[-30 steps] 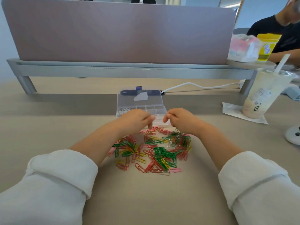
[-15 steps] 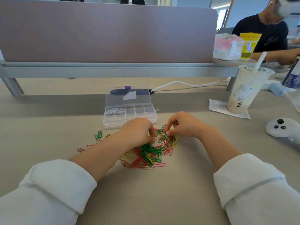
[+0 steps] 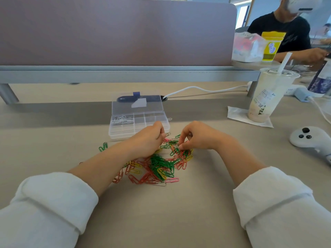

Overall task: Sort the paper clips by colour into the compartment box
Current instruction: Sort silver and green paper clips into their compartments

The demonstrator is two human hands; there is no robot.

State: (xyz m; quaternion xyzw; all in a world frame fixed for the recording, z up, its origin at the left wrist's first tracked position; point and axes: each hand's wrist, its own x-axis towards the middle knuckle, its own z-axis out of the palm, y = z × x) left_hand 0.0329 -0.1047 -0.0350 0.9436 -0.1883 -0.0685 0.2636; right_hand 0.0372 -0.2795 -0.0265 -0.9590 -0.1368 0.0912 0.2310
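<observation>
Picking step, early in the sort. Clips [image 3: 157,164] lie in a mixed red, green, yellow and pink heap on the desk [image 3: 161,212], just in front of the box [image 3: 125,134]; only its far-left compartment holds anything, and those are pale clips. Right hand [image 3: 198,137] pinches clips at the heap's far edge. Left hand [image 3: 147,141] is curled there too — holding or not, can't tell. Next move likely: lift one colour clear of the tangle, drop it in an unused compartment.

bare table [image 3: 53,140] lies left of and nearer than the paper clips [image 3: 159,163]. the compartment box [image 3: 121,133] stands just beyond them, lid raised at its back. to the right, a drink cup [image 3: 266,97] and a white controller [image 3: 309,138] stand well apart from them.
</observation>
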